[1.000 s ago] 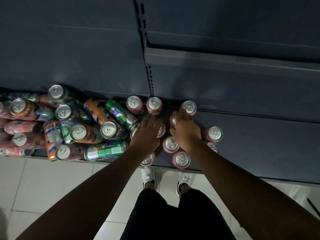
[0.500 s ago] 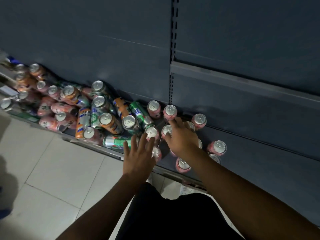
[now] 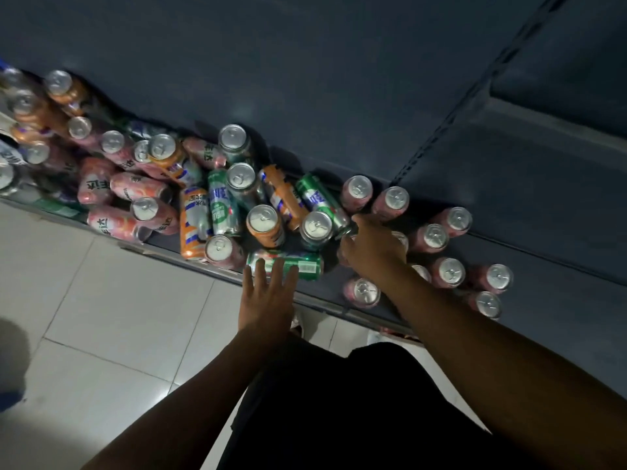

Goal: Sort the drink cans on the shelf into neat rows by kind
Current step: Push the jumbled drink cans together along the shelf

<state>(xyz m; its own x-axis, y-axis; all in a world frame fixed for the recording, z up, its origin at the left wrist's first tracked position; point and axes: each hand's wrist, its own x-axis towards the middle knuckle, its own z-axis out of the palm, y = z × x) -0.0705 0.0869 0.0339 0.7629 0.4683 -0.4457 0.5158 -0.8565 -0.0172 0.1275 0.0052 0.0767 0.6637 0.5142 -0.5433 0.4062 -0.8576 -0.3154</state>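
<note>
Several upright pink cans (image 3: 448, 271) stand in loose rows on the right of the dark bottom shelf (image 3: 549, 262). To the left is a jumbled heap of pink, orange and green cans, some upright like the orange can (image 3: 264, 225), many lying down. My right hand (image 3: 373, 249) is curled down over an upright pink can, which it mostly hides, at the left end of the pink group. My left hand (image 3: 268, 296) is flat with straight fingers, its fingertips on a lying green can (image 3: 288, 264) at the shelf's front edge.
A dark back panel (image 3: 305, 79) rises behind the cans, and an upper shelf (image 3: 559, 123) juts out at the right. Pale floor tiles (image 3: 118, 317) lie below the shelf's front lip. My dark-clothed legs fill the lower middle.
The view has swung left and shows more of the heap. My left hand has left the pink cans and moved left onto the lying green can. My right hand's fingers have curled.
</note>
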